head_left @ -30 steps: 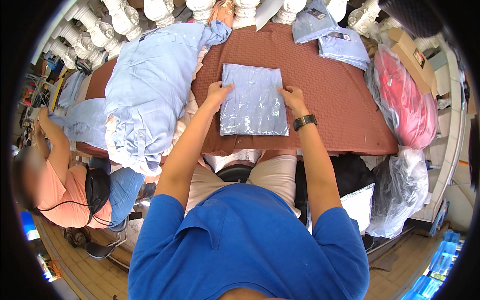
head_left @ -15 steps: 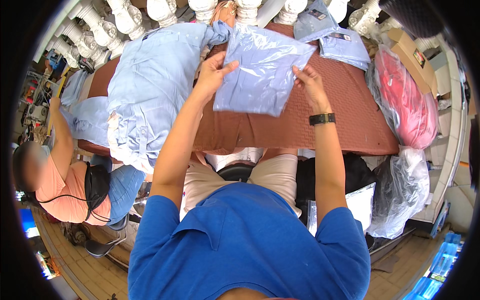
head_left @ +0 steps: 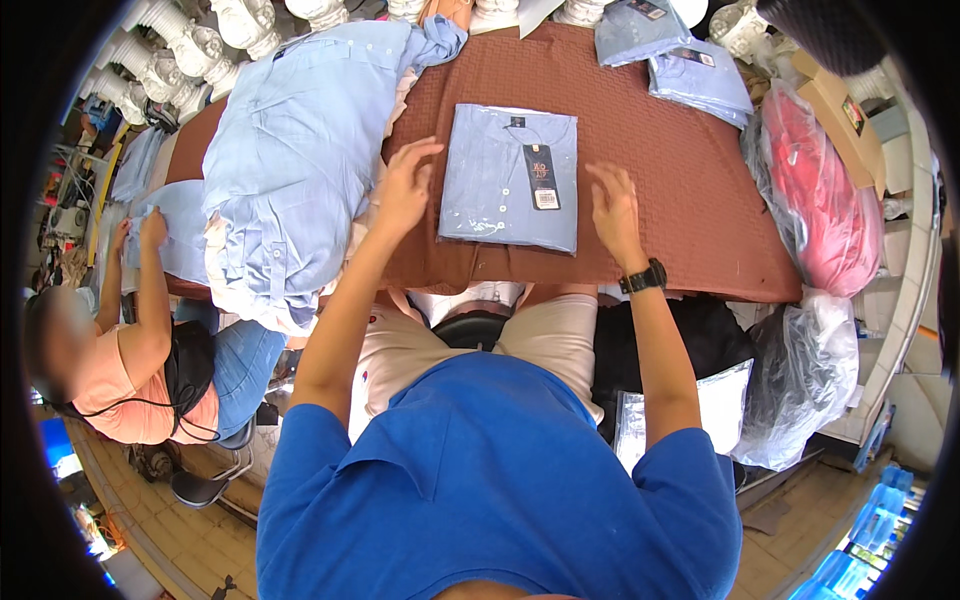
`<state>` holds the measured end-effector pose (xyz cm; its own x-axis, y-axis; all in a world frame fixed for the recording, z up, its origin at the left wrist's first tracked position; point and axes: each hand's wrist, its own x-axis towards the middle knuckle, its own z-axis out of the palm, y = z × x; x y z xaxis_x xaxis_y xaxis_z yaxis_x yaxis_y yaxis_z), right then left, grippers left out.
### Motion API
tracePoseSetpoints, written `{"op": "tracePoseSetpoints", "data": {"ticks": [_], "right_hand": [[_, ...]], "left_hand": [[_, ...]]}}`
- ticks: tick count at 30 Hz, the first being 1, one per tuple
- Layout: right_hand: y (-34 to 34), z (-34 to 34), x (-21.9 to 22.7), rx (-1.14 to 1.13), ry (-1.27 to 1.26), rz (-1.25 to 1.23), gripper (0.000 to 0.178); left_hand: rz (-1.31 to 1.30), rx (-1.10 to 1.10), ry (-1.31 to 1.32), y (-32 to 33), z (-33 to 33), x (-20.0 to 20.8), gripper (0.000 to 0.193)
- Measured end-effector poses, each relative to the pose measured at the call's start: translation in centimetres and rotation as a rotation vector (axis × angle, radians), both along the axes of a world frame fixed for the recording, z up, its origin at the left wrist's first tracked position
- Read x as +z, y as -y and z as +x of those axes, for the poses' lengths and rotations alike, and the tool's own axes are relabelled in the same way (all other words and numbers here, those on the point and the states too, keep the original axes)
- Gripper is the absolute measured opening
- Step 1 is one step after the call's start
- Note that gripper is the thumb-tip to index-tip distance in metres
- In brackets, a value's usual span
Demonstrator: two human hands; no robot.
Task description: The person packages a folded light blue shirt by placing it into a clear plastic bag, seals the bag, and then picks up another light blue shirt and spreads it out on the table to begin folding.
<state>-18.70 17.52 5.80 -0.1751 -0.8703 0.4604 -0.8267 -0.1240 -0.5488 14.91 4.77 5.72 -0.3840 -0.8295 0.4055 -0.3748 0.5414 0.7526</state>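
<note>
A folded light-blue shirt in a clear plastic bag (head_left: 478, 195) lies flat on the brown cloth, its buttons and collar facing up. A dark hang tag (head_left: 541, 172) with a pale label rests on its front. Just left of the bag is my left hand (head_left: 408, 185), fingers apart and holding nothing. My right hand (head_left: 616, 210), with a black watch at the wrist, hovers by the bag's right edge, its fingers also apart and nothing in them. Beyond my left hand a large pile of unfolded light-blue shirts (head_left: 300, 130) covers that side of the table.
More bagged blue shirts (head_left: 695, 80) lie at the far right of the brown-covered table (head_left: 690, 200). A cardboard box (head_left: 835, 115) and a clear bag of red material (head_left: 815, 200) stand beyond its right edge. White balusters (head_left: 245, 25) line the back. On the left a co-worker (head_left: 150, 370) handles blue fabric.
The bagged shirt has gone from my raised hands to the table, now turned front side up. Both hands have let go of it. The co-worker's hands have come down onto the blue fabric.
</note>
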Motion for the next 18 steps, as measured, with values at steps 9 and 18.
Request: {"op": "tracePoseSetpoints", "data": {"ticks": [9,18], "right_hand": [[3.3,8.0,-3.5,-0.021,-0.283,0.05,0.055],[3.1,7.4,-3.4,0.058,-0.084,-0.003,0.052]], "left_hand": [[-0.295,-0.005,0.481,-4.5,-8.3,-2.8,0.06],[-0.131,-0.094,0.316,-3.0,-7.1,-3.9,0.054]]}}
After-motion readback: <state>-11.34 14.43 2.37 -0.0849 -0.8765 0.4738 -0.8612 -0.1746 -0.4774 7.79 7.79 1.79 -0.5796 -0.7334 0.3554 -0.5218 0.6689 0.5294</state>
